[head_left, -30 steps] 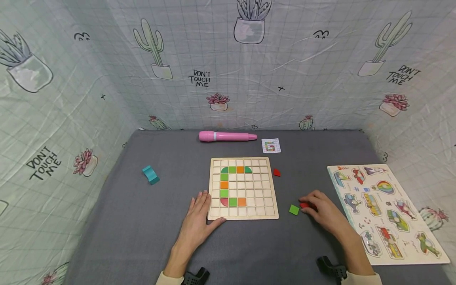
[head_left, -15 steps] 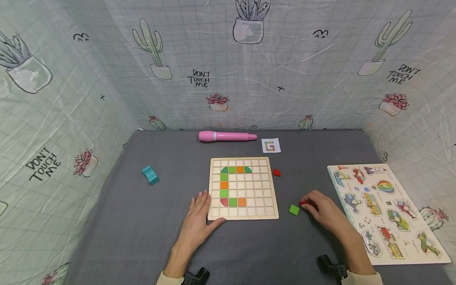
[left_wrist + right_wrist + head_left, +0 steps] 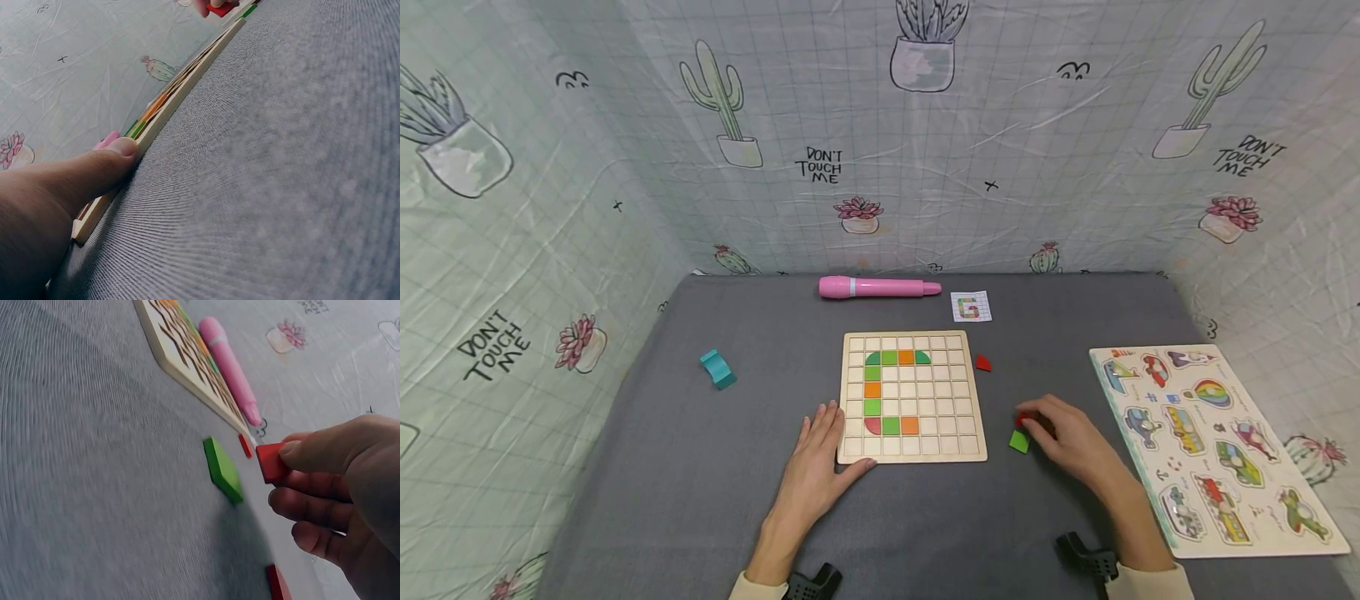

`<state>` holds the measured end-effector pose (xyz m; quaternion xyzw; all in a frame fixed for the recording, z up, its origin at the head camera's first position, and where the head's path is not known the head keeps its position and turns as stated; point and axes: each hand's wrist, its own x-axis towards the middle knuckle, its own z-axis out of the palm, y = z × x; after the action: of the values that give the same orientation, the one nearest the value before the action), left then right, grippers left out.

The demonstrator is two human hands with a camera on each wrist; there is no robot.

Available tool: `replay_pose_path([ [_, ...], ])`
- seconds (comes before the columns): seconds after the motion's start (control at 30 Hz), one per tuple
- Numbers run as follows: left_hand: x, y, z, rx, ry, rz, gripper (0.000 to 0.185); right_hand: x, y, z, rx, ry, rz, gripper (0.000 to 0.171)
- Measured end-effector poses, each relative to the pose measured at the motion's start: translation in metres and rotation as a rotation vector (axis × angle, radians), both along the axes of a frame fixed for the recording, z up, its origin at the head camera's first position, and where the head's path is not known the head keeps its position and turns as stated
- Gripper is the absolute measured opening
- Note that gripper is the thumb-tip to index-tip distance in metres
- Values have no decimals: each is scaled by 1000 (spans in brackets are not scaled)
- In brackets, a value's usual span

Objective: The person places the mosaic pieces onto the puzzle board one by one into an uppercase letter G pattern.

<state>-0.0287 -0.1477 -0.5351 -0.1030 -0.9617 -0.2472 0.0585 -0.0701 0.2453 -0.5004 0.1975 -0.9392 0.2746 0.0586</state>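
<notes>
A wooden grid board (image 3: pixel 925 433) lies mid-table with green, orange and red tiles set in a partial letter shape. My left hand (image 3: pixel 823 450) lies flat at its lower-left corner, thumb (image 3: pixel 109 161) pressing the board's edge (image 3: pixel 169 106). My right hand (image 3: pixel 1033 423) pinches a red tile (image 3: pixel 272 462) just above the cloth, to the right of the board (image 3: pixel 181 350). A green square tile (image 3: pixel 1018 442) lies right beside those fingertips. Another red tile (image 3: pixel 982 362) lies by the board's right edge. One more red tile (image 3: pixel 278 582) lies under my right hand.
A pink pen (image 3: pixel 880 287) and a small pattern card (image 3: pixel 970 307) lie at the table's far side. A teal block (image 3: pixel 718 368) sits at the left. A picture puzzle board (image 3: pixel 1210 442) fills the right edge. Printed cloth walls enclose three sides.
My right hand has picked the red tile up and shifted a little left, toward the board and over the green tile. The left hand has stayed put.
</notes>
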Motion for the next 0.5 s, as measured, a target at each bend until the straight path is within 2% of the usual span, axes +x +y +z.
replay_pose_path([
  [0.27, 0, -1, 0, 11, -21, -2, 95, -5, -20, 4, -50, -108, 2, 16],
  [0.37, 0, -1, 0, 15, -29, 2, 95, -6, -28, 2, -91, -114, 22, 14],
  [0.5, 0, 0, -1, 11, -4, 4, 95, -9, -40, 0, -132, -87, 58, 18],
])
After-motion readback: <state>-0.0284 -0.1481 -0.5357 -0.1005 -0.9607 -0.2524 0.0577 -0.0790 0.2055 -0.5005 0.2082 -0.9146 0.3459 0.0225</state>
